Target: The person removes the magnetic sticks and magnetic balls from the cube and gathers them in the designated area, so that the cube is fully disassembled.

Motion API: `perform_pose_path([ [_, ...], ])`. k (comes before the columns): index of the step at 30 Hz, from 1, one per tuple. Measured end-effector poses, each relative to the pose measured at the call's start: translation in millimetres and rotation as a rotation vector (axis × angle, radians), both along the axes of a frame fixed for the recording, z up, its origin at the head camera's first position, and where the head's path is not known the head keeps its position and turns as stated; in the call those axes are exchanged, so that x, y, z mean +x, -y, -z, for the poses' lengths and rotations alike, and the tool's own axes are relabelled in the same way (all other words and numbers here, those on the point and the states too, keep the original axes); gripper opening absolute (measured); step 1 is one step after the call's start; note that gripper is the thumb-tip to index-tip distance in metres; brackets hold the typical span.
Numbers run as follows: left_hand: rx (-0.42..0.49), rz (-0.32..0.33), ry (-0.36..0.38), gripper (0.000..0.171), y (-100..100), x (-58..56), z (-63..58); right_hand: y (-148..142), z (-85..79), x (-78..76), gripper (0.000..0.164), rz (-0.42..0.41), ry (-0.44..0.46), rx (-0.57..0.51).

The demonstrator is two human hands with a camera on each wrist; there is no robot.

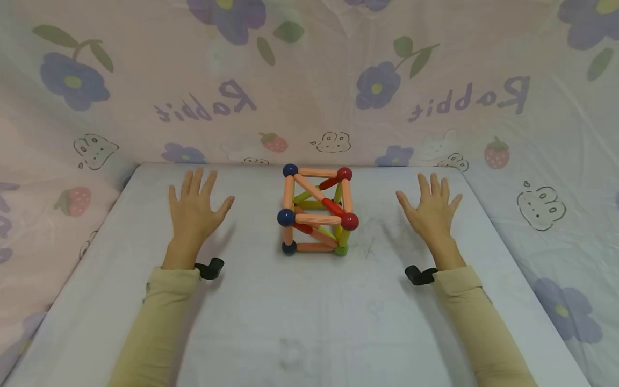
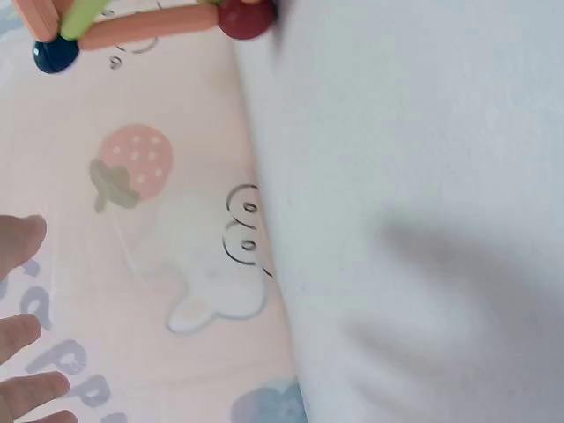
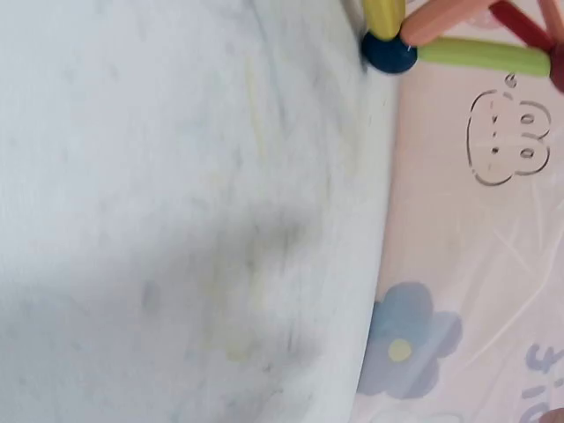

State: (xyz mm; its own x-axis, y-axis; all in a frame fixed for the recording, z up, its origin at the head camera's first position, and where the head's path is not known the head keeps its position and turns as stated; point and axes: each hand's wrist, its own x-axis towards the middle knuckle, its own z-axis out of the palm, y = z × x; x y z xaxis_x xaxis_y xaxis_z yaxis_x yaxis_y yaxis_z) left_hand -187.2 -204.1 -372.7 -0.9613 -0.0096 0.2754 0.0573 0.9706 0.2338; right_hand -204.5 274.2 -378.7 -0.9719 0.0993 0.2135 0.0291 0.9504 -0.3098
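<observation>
A cube-shaped frame of rods and balls stands on the white table between my hands. Its rods are orange, red and yellow-green; the balls at its corners are dark blue, red and green. Left of it my left hand is held with fingers spread, touching nothing. To its right my right hand is spread the same way and holds nothing. Part of the frame shows at the top of the left wrist view as an orange rod, and in the right wrist view as a green rod.
The white table bears faint smudges. A curtain printed with flowers, rabbits and strawberries rises behind its far edge and along both sides. Black wrist cameras sit by the left cuff and the right cuff.
</observation>
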Motion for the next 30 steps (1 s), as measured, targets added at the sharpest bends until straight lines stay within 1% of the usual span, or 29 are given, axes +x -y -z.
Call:
perform_pose_path([
  [3,0.035,0.047,-0.171,0.063,-8.3,5.3,1.8,6.3,-1.2,7.8,0.077,-0.023,-0.065,-0.040],
  [5,0.067,0.091,-0.292,0.057,-15.0,9.4,2.4,11.7,-1.8,13.3,0.068,-0.038,-0.122,-0.069],
  [7,0.102,0.139,-0.395,0.051,-22.1,13.6,2.2,17.4,-2.4,18.9,0.060,-0.051,-0.177,-0.097],
  [9,0.145,0.189,-0.463,0.046,-29.5,18.2,0.6,23.4,-2.6,24.5,0.055,-0.067,-0.222,-0.126],
  [13,0.230,0.271,-0.562,0.040,-44.5,26.2,-1.8,34.7,-2.8,36.1,0.051,-0.106,-0.277,-0.177],
  [17,0.285,0.348,-0.636,0.038,-59.9,33.2,-2.1,45.7,-3.6,47.9,0.048,-0.149,-0.333,-0.231],
  [19,0.297,0.388,-0.651,0.038,-67.9,37.3,-2.8,51.4,-4.2,53.5,0.046,-0.172,-0.363,-0.264],
  [23,0.303,0.470,-0.637,0.037,-83.3,44.4,-4.6,62.4,-4.0,62.3,0.043,-0.231,-0.431,-0.316],
  [25,0.291,0.517,-0.622,0.036,-90.6,47.2,-6.0,67.5,-3.9,66.0,0.042,-0.261,-0.462,-0.330],
  [28,0.276,0.573,-0.620,0.034,-102.6,48.5,-6.3,74.6,-3.7,71.1,0.041,-0.306,-0.496,-0.334],
  [30,0.262,0.598,-0.626,0.034,-110.9,48.9,-7.4,79.1,-3.5,74.2,0.040,-0.338,-0.518,-0.342],
])
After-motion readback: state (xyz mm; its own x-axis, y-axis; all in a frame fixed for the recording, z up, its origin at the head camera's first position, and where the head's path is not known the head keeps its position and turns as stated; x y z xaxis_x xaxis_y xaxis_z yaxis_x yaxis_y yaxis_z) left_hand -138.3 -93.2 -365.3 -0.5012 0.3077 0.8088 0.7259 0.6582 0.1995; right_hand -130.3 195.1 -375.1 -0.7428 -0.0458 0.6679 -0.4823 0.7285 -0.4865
